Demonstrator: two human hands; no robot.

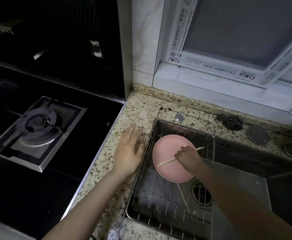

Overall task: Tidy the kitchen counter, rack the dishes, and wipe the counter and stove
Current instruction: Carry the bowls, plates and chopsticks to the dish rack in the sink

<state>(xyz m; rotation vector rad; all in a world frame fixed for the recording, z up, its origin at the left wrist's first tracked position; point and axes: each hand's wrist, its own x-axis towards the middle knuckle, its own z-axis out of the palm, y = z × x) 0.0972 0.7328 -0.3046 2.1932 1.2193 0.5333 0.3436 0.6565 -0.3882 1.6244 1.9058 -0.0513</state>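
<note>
A: Where are the thin pale wooden chopsticks (178,157) lying now?

B: The right hand (186,155) is pinching them near their middle, above the round pink plate (166,153), which is sitting in the steel wire dish rack (159,201) over the left part of the sink (245,187). Their long axis is running from the lower left to the upper right, across the plate.

A: And the other hand?

B: The left hand (129,149) is lying with straight fingers on the speckled stone worktop (141,104), just beside the left edge of the rack, and is holding nothing.

A: So which hand is doing the step?

B: I think the right one; it is reaching over the rack with curled fingers, probably to lay the chopsticks down. They could slip through the wires.
</note>
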